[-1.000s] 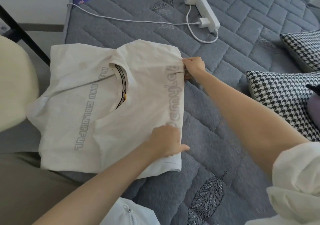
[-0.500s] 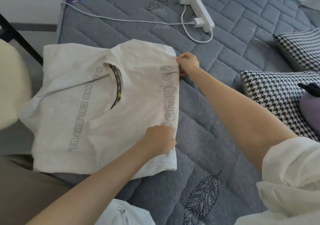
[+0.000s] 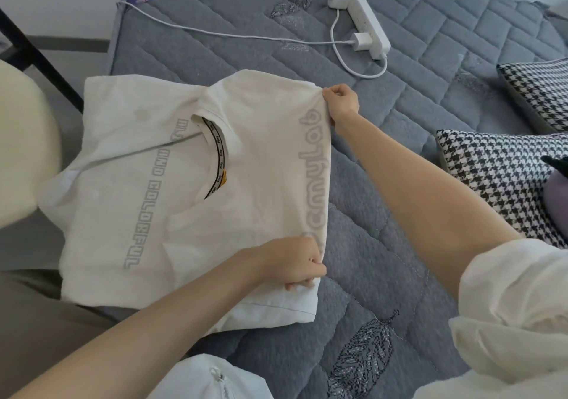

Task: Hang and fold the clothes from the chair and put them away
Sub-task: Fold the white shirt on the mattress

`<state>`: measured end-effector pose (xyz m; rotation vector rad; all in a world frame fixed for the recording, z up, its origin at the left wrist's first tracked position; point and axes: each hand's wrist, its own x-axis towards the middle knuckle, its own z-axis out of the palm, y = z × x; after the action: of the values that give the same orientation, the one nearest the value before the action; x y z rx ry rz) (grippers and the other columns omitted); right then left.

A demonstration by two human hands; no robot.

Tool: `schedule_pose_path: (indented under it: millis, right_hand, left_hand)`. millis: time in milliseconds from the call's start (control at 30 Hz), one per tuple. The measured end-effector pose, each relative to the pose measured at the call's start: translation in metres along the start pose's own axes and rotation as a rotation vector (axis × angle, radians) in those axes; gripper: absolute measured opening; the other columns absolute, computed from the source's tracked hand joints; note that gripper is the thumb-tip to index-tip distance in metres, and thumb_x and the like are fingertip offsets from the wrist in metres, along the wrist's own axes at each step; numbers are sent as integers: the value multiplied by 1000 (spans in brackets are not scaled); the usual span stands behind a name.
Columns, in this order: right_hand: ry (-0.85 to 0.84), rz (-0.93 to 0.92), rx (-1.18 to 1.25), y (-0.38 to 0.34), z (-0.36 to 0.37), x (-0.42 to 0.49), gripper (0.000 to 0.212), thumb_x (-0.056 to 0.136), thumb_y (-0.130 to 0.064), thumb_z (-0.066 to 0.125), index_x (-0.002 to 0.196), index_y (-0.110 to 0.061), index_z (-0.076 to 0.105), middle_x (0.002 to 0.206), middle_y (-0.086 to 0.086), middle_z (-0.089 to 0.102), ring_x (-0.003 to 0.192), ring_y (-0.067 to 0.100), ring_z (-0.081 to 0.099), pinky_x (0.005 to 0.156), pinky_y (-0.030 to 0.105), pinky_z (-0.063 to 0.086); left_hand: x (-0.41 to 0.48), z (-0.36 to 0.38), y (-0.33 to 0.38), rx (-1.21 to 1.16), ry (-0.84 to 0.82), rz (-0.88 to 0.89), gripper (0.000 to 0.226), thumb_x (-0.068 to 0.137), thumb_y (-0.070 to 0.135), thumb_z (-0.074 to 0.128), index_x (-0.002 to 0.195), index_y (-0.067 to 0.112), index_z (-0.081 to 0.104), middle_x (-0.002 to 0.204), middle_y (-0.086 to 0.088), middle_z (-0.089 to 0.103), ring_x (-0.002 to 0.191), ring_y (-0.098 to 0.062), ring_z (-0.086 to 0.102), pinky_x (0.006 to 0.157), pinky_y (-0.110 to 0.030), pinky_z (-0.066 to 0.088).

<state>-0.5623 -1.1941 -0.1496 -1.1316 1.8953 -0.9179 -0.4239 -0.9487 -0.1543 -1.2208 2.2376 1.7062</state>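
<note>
both arms reach out over the bed [image 3: 430, 97], where the white t-shirt [image 3: 190, 202] lies half folded; the left hand [image 3: 295, 263] pinches its near right edge, the right hand [image 3: 341, 103] pinches the far right corner

Partly folded on grey quilted bed [image 3: 399, 245]: white T-shirt with grey lettering [image 3: 147, 202]. Pinched along its right fold, left hand [image 3: 289, 263] near, right hand [image 3: 342, 103] far. Beyond, white plastic power strip [image 3: 365, 20]; at right, black-and-white houndstooth cushions [image 3: 491, 177].
</note>
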Motion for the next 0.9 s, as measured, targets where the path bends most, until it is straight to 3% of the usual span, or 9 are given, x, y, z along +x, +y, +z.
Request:
schedule_pose_path:
  millis: [67, 133, 233, 367, 467, 567, 633, 800, 900]
  right_hand:
    - [-41, 43, -49, 11, -1, 0, 15, 94, -26, 55, 85, -14, 59, 78, 0, 56, 77, 19, 55, 65, 33, 54]
    - [-70, 70, -81, 14, -6, 0, 22, 93, -31, 56, 82, -12, 57, 79, 3, 55, 80, 21, 56, 77, 40, 58]
    - [-166, 114, -101, 12, -13, -7, 35, 88, -47, 60, 83, -13, 53, 86, 7, 57, 79, 22, 59, 75, 39, 59]
    - [-282, 132, -133, 16, -13, -23, 46, 76, -55, 71, 83, -11, 59, 89, 8, 65, 77, 22, 64, 68, 32, 56]
    - [-314, 142, -67, 18, -6, -32, 49, 77, -47, 75, 102, -6, 64, 94, 7, 68, 80, 21, 66, 65, 28, 52]
    - [-326, 111, 27, 21, 2, -40, 35, 85, -32, 72, 106, -6, 62, 95, 5, 67, 76, 16, 65, 59, 23, 53]
    - [-295, 45, 54, 21, 2, -42, 31, 89, -25, 67, 112, -5, 62, 100, 8, 66, 81, 18, 64, 65, 25, 53]
    - [-199, -69, 48, 10, -9, -44, 19, 89, -22, 61, 100, -7, 65, 94, 8, 66, 88, 21, 63, 78, 36, 54]
    - [-155, -63, 89, 6, -27, -42, 11, 88, -22, 62, 88, -10, 63, 85, 4, 65, 81, 19, 63, 73, 32, 54]
  left_hand:
    - [0, 7, -1, 95, 121, -6, 40, 80, 20, 48, 46, 17, 27, 43, 8, 47, 32, -7, 42, 45, -21, 31]
    - [4, 14, 2, 248, 290, -36, 42, 81, 25, 51, 48, 17, 26, 52, 5, 42, 42, -10, 38, 49, -24, 27]
    - [9, 20, 13, 566, 425, -97, 44, 85, 44, 51, 55, 16, 35, 60, 4, 39, 58, -18, 42, 53, -26, 23]
    - [8, 23, 20, 788, 435, -157, 50, 88, 53, 48, 60, 15, 32, 60, 3, 34, 50, -15, 28, 48, -28, 11]
    - [4, 25, 21, 749, 442, -227, 42, 88, 42, 49, 62, 15, 30, 61, 4, 33, 50, -13, 27, 48, -27, 13]
    - [-1, 21, 20, 661, 435, -249, 31, 87, 31, 50, 68, 13, 33, 61, 5, 33, 51, -12, 30, 48, -26, 16]
    - [-7, 20, 16, 625, 445, -222, 35, 88, 31, 48, 63, 14, 30, 60, 4, 34, 52, -13, 32, 49, -26, 17]
    - [-17, 25, 16, 428, 437, -148, 38, 86, 31, 43, 54, 15, 31, 57, 2, 47, 59, -19, 47, 59, -30, 38]
    - [-16, 23, 31, 352, 435, -117, 39, 86, 31, 44, 54, 15, 29, 55, 2, 39, 57, -18, 41, 57, -30, 31]
